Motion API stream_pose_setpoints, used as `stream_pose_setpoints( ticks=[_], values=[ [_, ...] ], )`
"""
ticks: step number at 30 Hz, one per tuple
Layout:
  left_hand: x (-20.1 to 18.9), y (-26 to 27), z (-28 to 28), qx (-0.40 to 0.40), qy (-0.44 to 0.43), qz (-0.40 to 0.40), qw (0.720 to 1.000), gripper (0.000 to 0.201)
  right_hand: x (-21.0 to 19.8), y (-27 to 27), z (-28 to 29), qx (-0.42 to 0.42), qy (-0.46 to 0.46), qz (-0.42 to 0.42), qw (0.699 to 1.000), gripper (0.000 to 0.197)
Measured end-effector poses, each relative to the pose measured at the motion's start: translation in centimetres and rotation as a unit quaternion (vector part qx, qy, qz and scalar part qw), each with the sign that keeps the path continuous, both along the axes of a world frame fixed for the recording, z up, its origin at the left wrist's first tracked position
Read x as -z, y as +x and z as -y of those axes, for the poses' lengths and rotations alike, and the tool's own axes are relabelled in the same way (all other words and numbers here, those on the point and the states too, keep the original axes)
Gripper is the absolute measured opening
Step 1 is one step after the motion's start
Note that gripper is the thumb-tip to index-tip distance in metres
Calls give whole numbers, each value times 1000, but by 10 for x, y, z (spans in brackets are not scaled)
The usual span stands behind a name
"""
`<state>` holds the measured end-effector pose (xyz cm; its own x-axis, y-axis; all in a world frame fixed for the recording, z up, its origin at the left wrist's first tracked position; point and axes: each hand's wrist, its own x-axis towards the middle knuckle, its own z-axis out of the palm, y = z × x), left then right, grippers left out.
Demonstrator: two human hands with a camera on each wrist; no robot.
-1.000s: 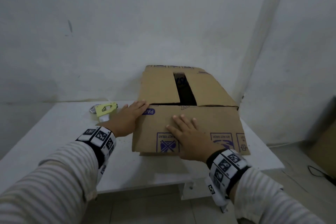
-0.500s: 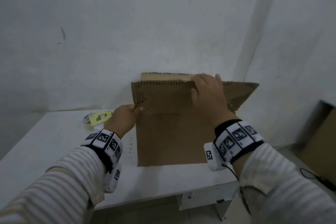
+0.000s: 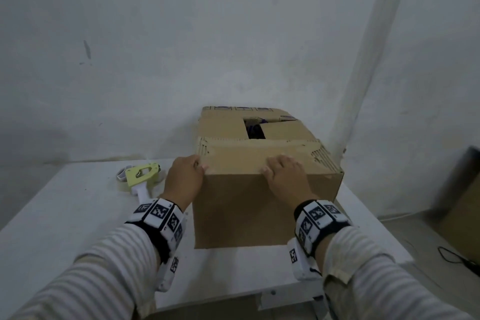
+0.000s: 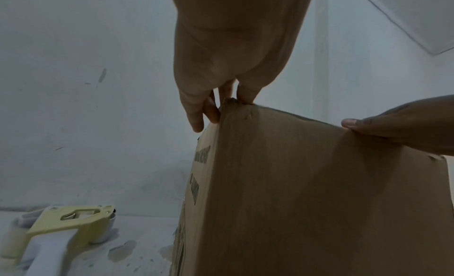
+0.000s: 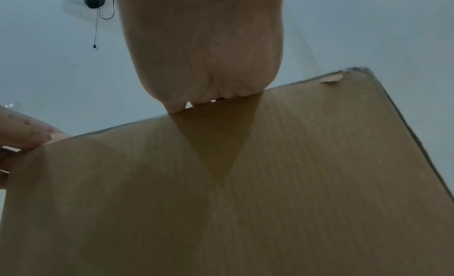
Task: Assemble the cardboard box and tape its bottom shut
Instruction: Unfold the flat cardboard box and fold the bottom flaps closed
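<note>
The brown cardboard box [image 3: 259, 205] stands upright on the white table [image 3: 65, 215], close to the back wall. Its flaps are folded over on top; the near flap [image 3: 259, 157] lies flat, and a dark gap [image 3: 254, 131] shows between the two inner flaps. My left hand [image 3: 185, 176] grips the near left top corner, its fingers [image 4: 196, 109] wrapped round the corner. My right hand [image 3: 283, 176] grips the near top edge farther right, thumb on the front face [image 4: 307, 202]. A yellow-green tape dispenser [image 3: 141, 175] lies on the table left of the box.
The wall stands right behind the box. The table's front edge [image 3: 233, 293] is near my wrists. Another cardboard box [image 3: 465, 205] and a black cable [image 3: 457, 257] lie on the floor at the right.
The box lay on its side with my hands flat on it; I tipped it upright. The near flap is now folded down and both hands hold the near top edge.
</note>
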<state>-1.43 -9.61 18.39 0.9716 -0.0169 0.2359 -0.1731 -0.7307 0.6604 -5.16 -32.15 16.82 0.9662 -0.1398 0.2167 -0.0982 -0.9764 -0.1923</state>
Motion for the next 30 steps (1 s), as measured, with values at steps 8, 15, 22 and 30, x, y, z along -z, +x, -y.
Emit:
stream_pose_setpoints(
  ticks=[8, 15, 22, 30],
  values=[
    [-9, 13, -2, -1, 28, -63, 998, 16, -22, 2, -9, 30, 30, -57, 997, 45],
    [-52, 41, 4, 23, -6, -67, 997, 54, -87, 11, -18, 18, 40, -120, 992, 41],
    [-95, 124, 25, 25, 43, -38, 998, 52, -141, 70, 8, -34, 44, -84, 995, 41],
    [-81, 206, 44, 19, 131, -162, 978, 37, -132, 141, 76, -75, 37, -282, 956, 37]
  ],
)
